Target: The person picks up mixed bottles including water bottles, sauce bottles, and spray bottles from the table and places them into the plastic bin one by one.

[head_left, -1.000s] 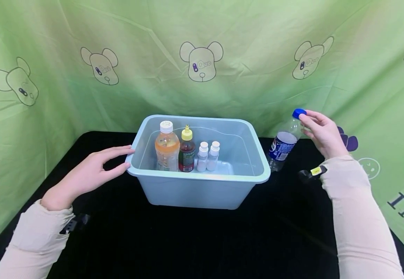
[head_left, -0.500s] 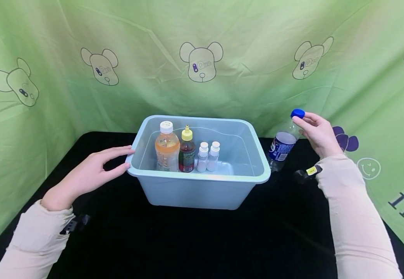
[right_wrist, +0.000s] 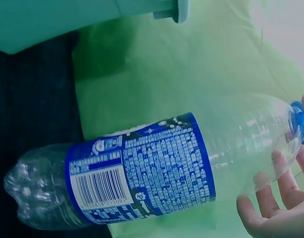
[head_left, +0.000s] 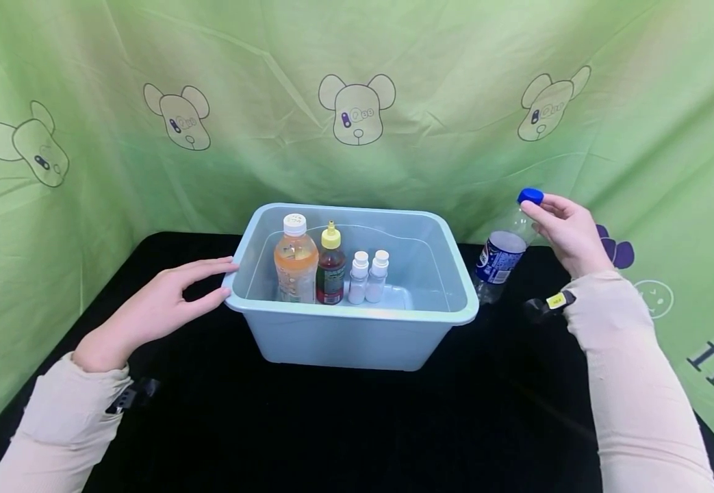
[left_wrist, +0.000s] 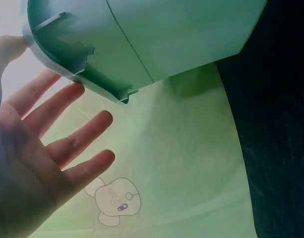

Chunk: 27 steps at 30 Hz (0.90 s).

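Note:
A light blue plastic tub stands on the black cloth. My left hand touches its left rim with thumb and fingertips; in the left wrist view the fingers are spread and fairly straight, two of them at the rim's underside. To the tub's right is a clear plastic bottle with a blue label, which looks empty. My right hand pinches it at the blue cap, the thumb on the near side. In the right wrist view the other fingers lie along the bottle's shoulder.
Inside the tub stand an orange drink bottle with a white cap, a dark red squeeze bottle with a yellow nozzle, and two small white-capped bottles. A green printed curtain hangs close behind and at both sides.
My right hand and the blue cap shifted slightly left, then back right and a little up. The left hand and the tub have stayed in place.

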### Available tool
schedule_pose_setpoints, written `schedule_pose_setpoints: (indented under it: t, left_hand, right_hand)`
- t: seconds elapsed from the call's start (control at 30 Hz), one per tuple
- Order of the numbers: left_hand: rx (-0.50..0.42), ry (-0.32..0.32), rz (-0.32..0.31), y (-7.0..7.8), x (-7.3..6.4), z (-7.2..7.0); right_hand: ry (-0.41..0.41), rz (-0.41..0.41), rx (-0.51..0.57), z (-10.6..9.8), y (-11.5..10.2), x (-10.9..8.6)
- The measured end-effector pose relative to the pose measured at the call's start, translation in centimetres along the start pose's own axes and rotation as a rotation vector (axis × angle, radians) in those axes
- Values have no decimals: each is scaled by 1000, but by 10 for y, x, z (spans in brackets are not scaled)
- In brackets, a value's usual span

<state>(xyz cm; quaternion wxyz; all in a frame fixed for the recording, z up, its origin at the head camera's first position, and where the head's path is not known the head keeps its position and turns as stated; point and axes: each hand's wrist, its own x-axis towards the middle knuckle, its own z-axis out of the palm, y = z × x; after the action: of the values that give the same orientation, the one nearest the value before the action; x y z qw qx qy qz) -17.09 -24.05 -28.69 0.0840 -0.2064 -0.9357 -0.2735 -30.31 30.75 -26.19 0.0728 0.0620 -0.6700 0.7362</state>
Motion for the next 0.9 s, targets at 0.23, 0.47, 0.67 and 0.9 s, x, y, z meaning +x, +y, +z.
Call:
schedule_pose_setpoints:
  t: [0.23, 0.47, 0.67, 0.9]
  left_hand:
    - [-5, 3, 0, 1, 0, 0]
    - [-15, -2, -3, 2, 0, 0]
    - [-20, -11, 3, 4, 0, -1]
    - [-27, -21, 9, 5, 0, -3]
  right_hand:
    - [-10, -9, 9, 2, -10, 0]
    - [-30, -30, 22, 5, -18, -1]
    - [-34, -23, 50, 8, -27, -4]
    - [-44, -21, 71, 12, -36, -6]
